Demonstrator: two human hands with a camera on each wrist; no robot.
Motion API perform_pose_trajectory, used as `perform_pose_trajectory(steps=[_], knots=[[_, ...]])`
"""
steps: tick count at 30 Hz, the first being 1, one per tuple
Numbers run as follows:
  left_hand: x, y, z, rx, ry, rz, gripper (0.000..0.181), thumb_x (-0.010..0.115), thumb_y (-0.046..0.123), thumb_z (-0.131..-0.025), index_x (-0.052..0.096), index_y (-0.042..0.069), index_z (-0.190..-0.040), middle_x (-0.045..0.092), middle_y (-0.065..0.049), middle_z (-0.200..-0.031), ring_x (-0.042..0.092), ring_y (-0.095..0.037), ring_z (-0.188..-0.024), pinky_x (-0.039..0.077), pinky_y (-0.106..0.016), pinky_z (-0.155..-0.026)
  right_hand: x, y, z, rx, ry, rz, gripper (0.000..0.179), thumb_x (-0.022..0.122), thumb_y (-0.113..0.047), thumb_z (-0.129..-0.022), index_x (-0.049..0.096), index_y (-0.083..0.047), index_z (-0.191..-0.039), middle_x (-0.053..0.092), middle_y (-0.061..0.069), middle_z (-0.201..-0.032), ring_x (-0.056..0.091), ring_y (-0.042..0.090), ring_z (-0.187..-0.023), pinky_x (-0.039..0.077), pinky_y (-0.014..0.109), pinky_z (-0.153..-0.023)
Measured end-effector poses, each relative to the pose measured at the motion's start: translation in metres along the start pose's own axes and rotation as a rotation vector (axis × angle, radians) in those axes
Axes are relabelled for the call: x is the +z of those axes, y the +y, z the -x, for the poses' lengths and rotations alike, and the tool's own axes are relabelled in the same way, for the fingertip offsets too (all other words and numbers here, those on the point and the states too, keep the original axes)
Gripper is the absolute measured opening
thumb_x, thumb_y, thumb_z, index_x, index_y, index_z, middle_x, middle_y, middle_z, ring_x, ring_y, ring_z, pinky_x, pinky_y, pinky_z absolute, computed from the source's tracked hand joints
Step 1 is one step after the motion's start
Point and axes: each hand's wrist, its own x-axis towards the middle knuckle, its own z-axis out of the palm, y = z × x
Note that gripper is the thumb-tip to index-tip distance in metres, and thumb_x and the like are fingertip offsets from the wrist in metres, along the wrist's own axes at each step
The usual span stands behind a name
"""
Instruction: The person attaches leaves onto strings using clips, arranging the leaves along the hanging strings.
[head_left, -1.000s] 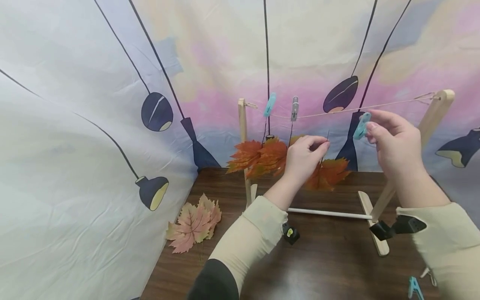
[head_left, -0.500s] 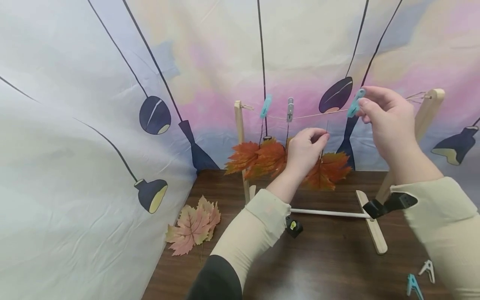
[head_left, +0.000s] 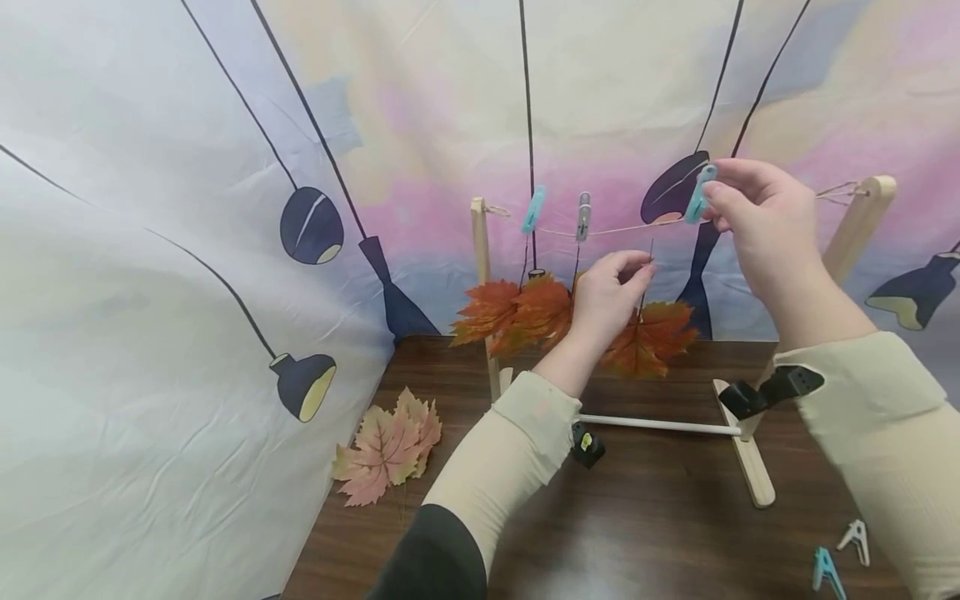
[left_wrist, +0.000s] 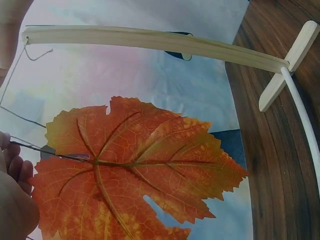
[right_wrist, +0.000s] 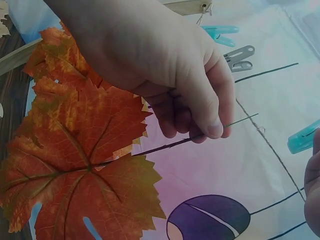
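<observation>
An orange artificial maple leaf (head_left: 651,340) hangs from my left hand (head_left: 609,292), whose thumb and fingertips pinch its thin dark stem (right_wrist: 170,145). The stem's tip sticks up past the fingers, just below the string (head_left: 626,228). Higher and to the right, my right hand (head_left: 768,221) pinches a light blue clothespin (head_left: 701,193) at the string's level. In the right wrist view only the end of that clothespin shows, beside the string. Two more orange leaves (head_left: 517,315) hang by their stems from a blue clothespin (head_left: 534,209) and a grey clothespin (head_left: 583,217) on the string.
The string runs between two wooden posts (head_left: 862,225), joined low down by a white rod (head_left: 660,425). Pinkish leaves (head_left: 386,450) lie at the table's left. A blue clothespin (head_left: 827,573) and a white clothespin (head_left: 855,542) lie at front right. A printed cloth backdrop (head_left: 187,333) stands behind.
My right hand has moved up and left with the blue clothespin, from near the right post to the string above the left hand. My left hand has lifted the leaf slightly.
</observation>
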Motion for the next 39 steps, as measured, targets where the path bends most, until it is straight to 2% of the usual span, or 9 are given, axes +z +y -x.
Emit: perform_pose_trajectory(steps=[9, 13, 18, 24, 32, 39], knots=[[0.003, -0.003, -0.004, -0.007, 0.015, -0.019, 0.018, 0.064, 0.024, -0.090, 0.070, 0.017, -0.104, 0.064, 0.008, -0.091, 0.056, 0.003, -0.080, 0.043, -0.008, -0.072, 0.009, -0.003, -0.009, -0.009, -0.030, 0.074, 0.035, 0.065, -0.018, -0.088, 0.062, -0.005, -0.121, 0.064, -0.002, -0.095, 0.062, 0.009, -0.073, 0.047, 0.016, -0.066], [0.004, -0.003, -0.006, -0.006, 0.015, -0.033, 0.018, 0.064, 0.024, -0.090, 0.070, 0.017, -0.105, 0.064, 0.008, -0.091, 0.055, 0.002, -0.080, 0.042, -0.008, -0.071, 0.014, -0.005, -0.010, 0.011, -0.044, 0.155, 0.039, 0.064, -0.022, -0.089, 0.060, -0.008, -0.125, 0.063, -0.003, -0.097, 0.063, 0.007, -0.076, 0.045, 0.018, -0.070], [0.004, -0.002, -0.009, 0.018, 0.024, -0.041, 0.018, 0.064, 0.024, -0.090, 0.071, 0.017, -0.104, 0.064, 0.008, -0.089, 0.055, 0.003, -0.079, 0.042, -0.008, -0.070, 0.017, -0.006, -0.012, 0.028, -0.066, 0.227, 0.041, 0.062, -0.026, -0.090, 0.058, -0.008, -0.126, 0.063, -0.006, -0.094, 0.061, 0.005, -0.074, 0.043, 0.016, -0.066], [0.006, 0.000, -0.012, -0.021, 0.013, -0.017, 0.019, 0.064, 0.026, -0.090, 0.071, 0.019, -0.105, 0.065, 0.009, -0.094, 0.056, 0.003, -0.082, 0.042, -0.008, -0.072, 0.016, -0.006, -0.014, 0.017, -0.063, 0.295, 0.037, 0.058, -0.028, -0.093, 0.058, -0.008, -0.124, 0.060, -0.009, -0.083, 0.058, 0.005, -0.075, 0.042, 0.018, -0.068], [0.007, 0.002, -0.015, 0.012, 0.003, 0.008, 0.019, 0.064, 0.023, -0.090, 0.071, 0.015, -0.106, 0.066, 0.004, -0.095, 0.057, 0.001, -0.083, 0.043, -0.009, -0.071, 0.022, -0.003, -0.015, 0.025, -0.090, 0.316, 0.033, 0.056, -0.023, -0.094, 0.056, -0.005, -0.122, 0.057, -0.006, -0.086, 0.057, 0.005, -0.072, 0.043, 0.017, -0.071], [0.006, 0.004, -0.017, -0.017, -0.007, -0.021, 0.020, 0.063, 0.025, -0.091, 0.071, 0.016, -0.107, 0.066, 0.006, -0.097, 0.057, 0.000, -0.085, 0.043, -0.009, -0.072, 0.023, -0.002, -0.015, 0.020, -0.084, 0.291, 0.027, 0.055, -0.021, -0.095, 0.059, -0.007, -0.118, 0.057, -0.006, -0.085, 0.056, 0.005, -0.071, 0.043, 0.018, -0.071]])
